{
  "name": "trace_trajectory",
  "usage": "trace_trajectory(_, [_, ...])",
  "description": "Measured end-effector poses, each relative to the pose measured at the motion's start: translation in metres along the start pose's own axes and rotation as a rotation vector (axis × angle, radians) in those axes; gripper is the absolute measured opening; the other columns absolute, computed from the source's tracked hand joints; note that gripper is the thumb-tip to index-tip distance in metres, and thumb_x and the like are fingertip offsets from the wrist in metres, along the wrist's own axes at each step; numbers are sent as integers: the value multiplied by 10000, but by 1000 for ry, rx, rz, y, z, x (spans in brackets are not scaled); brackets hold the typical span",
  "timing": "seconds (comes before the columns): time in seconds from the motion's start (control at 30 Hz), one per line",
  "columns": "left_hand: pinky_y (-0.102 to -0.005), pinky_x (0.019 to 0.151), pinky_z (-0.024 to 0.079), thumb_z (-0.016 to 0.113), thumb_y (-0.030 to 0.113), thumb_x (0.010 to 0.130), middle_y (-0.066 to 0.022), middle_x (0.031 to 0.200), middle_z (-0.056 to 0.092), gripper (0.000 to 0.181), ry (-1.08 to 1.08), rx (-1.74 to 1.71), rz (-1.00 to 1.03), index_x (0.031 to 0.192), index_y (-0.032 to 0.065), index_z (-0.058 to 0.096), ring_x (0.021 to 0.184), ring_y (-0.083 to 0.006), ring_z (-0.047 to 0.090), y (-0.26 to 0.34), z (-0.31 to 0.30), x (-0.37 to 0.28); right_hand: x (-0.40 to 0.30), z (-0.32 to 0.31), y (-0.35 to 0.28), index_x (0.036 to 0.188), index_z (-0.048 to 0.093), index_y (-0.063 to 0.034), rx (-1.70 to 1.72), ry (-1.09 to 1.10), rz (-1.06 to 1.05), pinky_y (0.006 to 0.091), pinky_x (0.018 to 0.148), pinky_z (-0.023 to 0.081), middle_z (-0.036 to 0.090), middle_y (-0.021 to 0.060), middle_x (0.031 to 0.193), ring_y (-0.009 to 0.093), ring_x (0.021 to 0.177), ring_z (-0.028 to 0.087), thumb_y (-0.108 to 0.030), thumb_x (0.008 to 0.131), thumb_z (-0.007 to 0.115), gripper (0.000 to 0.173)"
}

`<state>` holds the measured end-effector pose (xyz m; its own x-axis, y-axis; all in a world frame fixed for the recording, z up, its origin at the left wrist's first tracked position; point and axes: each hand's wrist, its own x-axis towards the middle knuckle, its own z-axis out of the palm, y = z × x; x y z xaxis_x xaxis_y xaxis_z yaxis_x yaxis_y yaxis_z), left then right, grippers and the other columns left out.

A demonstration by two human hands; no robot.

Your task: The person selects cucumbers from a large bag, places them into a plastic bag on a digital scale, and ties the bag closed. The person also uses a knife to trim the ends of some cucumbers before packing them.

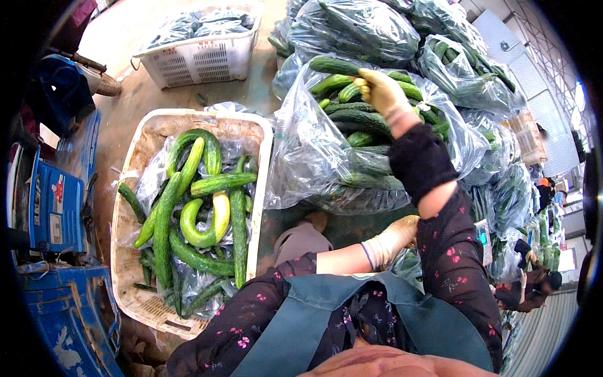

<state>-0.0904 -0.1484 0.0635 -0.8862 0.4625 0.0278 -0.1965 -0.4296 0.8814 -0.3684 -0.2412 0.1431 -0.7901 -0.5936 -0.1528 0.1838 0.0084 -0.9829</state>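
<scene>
My right hand [382, 93], in a pale yellow glove, is shut on the end of a dark green cucumber [333, 66]. It is above an opened clear plastic bag [301, 155] of cucumbers [362, 118]. My left hand [399, 231], also gloved, reaches across in front of my body. Its fingers are partly hidden behind my right sleeve, near another plastic bag [406, 264]; whether it grips anything is unclear. To the left, a dirty white plastic crate [188, 113] holds several loose cucumbers, some strongly curved, lying on clear plastic. A yellowish, hook-shaped cucumber [200, 233] lies in its middle.
More filled cucumber bags [353, 30] are piled behind and to the right. A second white crate [202, 59] with bagged produce stands at the upper left. Worn blue machinery [59, 207] borders the left side. A scale display [483, 238] and other people [532, 287] are at right.
</scene>
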Motion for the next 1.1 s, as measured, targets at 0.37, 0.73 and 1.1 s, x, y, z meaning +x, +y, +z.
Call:
trace_trajectory(0.37, [-337,816,498,545,533,933,-114,1118,681,556,197,-561,43,1280,99,557,907,-209,657,40,-25,2,-288,-30,-27,1336,376,198,642,-196,-417,221,545,313,404,-39,637,57,547,343,-328,1029,477,617])
trace_trajectory(0.73, [-398,852,549,685,216,895,-139,1132,637,557,-199,-687,-14,1374,45,456,921,-215,652,4,19,4,-530,-68,29,1219,669,-85,-1183,337,5,341,886,487,688,113,1063,240,1002,633,-145,771,706,453])
trace_trajectory(1.1, [-355,910,473,577,347,979,-73,1131,627,401,-233,-618,-441,1252,55,550,1029,-210,604,-72,115,35,-596,-54,86,1353,534,-85,-975,653,18,389,872,498,647,200,1040,313,993,641,-285,771,757,654])
